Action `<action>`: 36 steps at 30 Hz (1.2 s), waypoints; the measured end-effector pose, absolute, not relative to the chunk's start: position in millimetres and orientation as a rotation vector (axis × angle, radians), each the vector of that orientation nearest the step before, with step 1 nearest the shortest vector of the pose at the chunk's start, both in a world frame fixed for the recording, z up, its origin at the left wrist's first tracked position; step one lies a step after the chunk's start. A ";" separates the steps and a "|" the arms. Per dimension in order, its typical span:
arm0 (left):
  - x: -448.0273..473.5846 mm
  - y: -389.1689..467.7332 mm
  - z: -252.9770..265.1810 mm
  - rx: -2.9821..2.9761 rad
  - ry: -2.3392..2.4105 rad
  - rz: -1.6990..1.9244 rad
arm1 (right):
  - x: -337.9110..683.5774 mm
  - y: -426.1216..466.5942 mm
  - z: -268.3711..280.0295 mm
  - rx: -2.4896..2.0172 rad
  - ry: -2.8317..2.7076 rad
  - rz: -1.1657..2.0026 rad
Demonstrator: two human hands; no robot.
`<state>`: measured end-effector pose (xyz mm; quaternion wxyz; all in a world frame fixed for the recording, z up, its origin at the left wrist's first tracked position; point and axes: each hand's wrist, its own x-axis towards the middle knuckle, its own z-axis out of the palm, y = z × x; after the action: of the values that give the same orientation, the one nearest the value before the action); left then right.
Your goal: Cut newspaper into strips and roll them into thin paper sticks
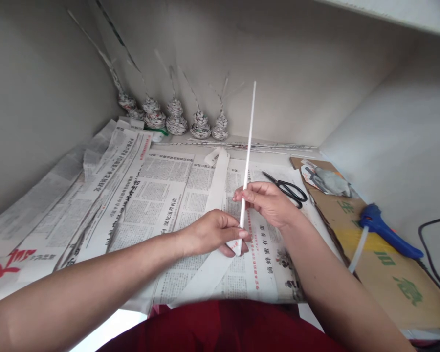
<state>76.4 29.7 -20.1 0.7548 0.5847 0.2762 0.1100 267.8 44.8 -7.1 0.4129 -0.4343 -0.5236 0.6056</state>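
Observation:
A thin white rolled paper tube point(250, 137) stands nearly upright in front of me, held above the newspaper sheets. My left hand point(220, 232) pinches its wider lower end, where a loose flap with red print shows. A little higher, my right hand point(266, 201) grips the tube between thumb and fingers. Beneath both hands a white paper strip point(218, 183) runs across newspaper sheets point(165, 195). Black-handled scissors point(288, 188) lie just beyond my right hand.
Several woven paper gourd shapes point(176, 117) stand along the back wall, with thin paper rods point(271, 145) lying beside them. Newspaper strips point(106, 181) spread at left. On the right, cardboard point(374, 278) carries a blue glue gun point(388, 232) and a grey cloth-like lump point(332, 181).

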 end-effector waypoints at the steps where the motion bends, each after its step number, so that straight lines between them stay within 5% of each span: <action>1: 76.3 29.8 -20.2 1.271 0.602 0.232 | 267.7 44.9 -7.4 -1.096 -1.287 1.501; 12: 76.6 31.2 -19.9 1.286 0.605 0.232 | 265.8 43.2 -5.1 -1.157 -1.329 1.419; 19: 76.2 35.7 -23.8 1.300 0.623 0.340 | 267.6 39.6 -4.4 -1.136 -1.603 1.653; 30: 67.3 52.3 -20.7 1.565 0.844 0.207 | 263.5 55.9 -28.1 -1.117 -1.232 1.571; 36: 80.3 56.0 20.9 2.003 1.232 0.766 | 250.9 68.8 -48.3 -1.120 -1.158 1.342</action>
<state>80.3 56.0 20.9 0.3278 0.7651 0.4707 0.2927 250.9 68.8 -48.3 0.4991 -0.4631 -0.4785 0.5545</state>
